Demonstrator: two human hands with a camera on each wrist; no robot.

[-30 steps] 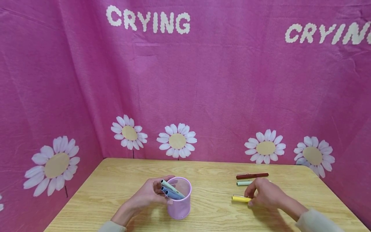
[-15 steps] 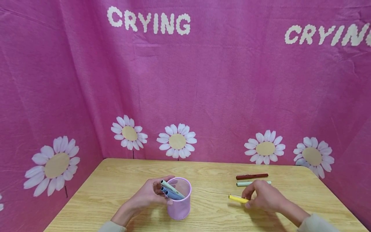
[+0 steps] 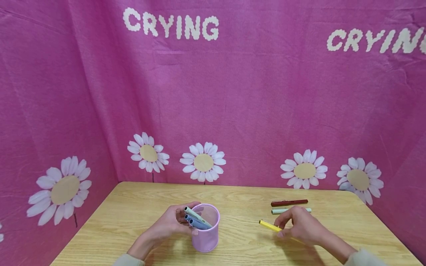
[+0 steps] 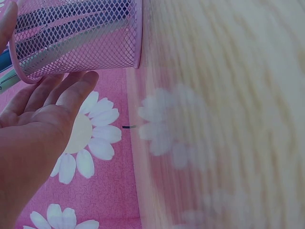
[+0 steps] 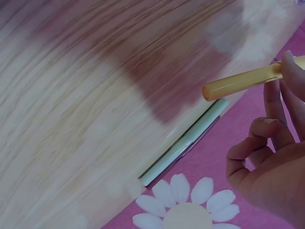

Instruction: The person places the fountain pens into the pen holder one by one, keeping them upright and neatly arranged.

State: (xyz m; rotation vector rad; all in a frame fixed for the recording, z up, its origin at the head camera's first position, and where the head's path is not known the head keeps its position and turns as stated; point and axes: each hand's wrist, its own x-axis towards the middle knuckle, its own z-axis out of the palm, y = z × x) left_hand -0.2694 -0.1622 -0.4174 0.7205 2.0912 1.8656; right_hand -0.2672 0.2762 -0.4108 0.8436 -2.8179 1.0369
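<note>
My left hand (image 3: 171, 220) grips a pink mesh pen cup (image 3: 205, 242), thumb on the near side and fingers behind it. Several pens (image 3: 198, 218), light green and blue, lean in the cup toward that hand. In the left wrist view the cup's mesh wall (image 4: 95, 52) stands between thumb and fingers. My right hand (image 3: 303, 225) pinches a yellow pen (image 3: 269, 225) between thumb and fingers, its left end tilted upward. The right wrist view has the yellow pen's other end (image 5: 238, 82) sticking out of the grip.
Behind the right hand, a dark red pen (image 3: 289, 203) and a pale green pen (image 3: 279, 211) lie side by side on the wooden table (image 3: 149, 195). A pink cloth (image 3: 253, 103) with daisies hangs at the table's back and sides.
The yellow pen has come up off the table in my right hand, moving slightly left, its left end tilting up. My left hand and the cup have stayed put.
</note>
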